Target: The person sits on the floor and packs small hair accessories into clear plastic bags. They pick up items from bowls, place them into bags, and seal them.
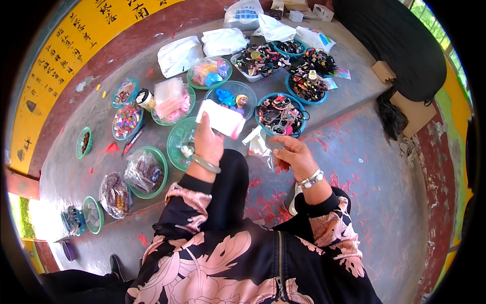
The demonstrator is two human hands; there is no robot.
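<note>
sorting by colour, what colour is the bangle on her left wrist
Pale green, on the left hand's bangle; head view.

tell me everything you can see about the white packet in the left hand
The white packet is a flat, oblong stack or bag that looks like thin plastic, white with a pink tinge at its right end. The left hand grips its lower edge from beneath, holding it tilted, raised above the green bowl and the clear bowl with blue pieces. Its contents cannot be made out. The right hand is apart from it, holding a small clear bag.
</note>
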